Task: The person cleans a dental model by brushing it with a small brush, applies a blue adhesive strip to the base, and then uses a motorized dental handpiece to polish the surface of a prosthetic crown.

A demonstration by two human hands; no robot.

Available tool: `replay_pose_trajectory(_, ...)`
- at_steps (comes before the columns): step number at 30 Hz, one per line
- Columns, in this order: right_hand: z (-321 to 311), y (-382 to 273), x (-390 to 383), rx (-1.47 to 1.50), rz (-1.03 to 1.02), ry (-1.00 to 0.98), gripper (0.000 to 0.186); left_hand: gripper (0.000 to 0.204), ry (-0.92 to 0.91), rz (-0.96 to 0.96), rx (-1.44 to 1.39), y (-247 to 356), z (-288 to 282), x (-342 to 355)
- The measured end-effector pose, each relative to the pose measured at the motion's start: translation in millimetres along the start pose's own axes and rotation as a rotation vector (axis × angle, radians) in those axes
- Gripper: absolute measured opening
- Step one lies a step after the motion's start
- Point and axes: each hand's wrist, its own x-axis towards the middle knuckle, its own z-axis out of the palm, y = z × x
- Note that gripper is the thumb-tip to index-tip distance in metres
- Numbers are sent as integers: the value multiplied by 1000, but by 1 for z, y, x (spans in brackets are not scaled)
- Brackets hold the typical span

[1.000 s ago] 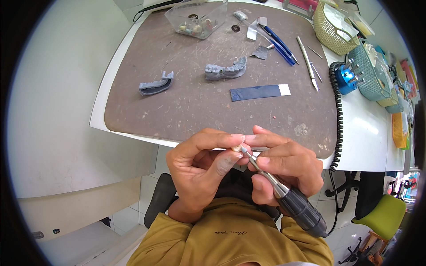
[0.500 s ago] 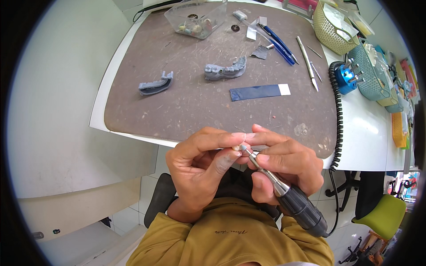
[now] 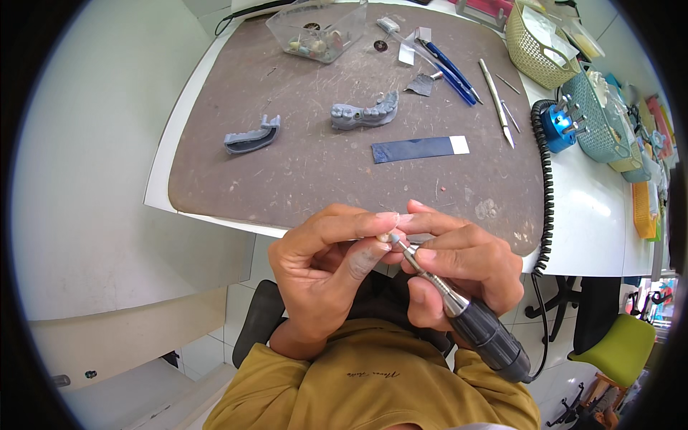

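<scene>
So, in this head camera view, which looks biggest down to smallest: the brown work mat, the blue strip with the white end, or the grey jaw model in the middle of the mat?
1. Brown work mat, by far.
2. Blue strip and grey jaw model: look about alike, so no firm ranking between them.

Mat (image 3: 301,179) is laid on the desk (image 3: 595,222). Two dental model pieces (image 3: 251,136) (image 3: 364,113) are set mid-mat, a strip (image 3: 419,149) to their right. A clear box (image 3: 319,29) is placed at the mat's far edge; baskets (image 3: 537,39) are lined along the desk's right edge.
</scene>
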Motion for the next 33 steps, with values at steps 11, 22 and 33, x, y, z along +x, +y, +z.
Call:
replay_pose_trajectory(11,-1,-1,0,-8,-3,-10,24,22,-6,-4,-11,-1,-2,-1)
replay_pose_trajectory(22,-2,-1,0,0,-4,-21,23,21,-2,-2,-7,-1,-1,-2)
replay_pose_trajectory(33,0,1,-3,55,23,44,26,17,29,-56,-13,4,0,0)
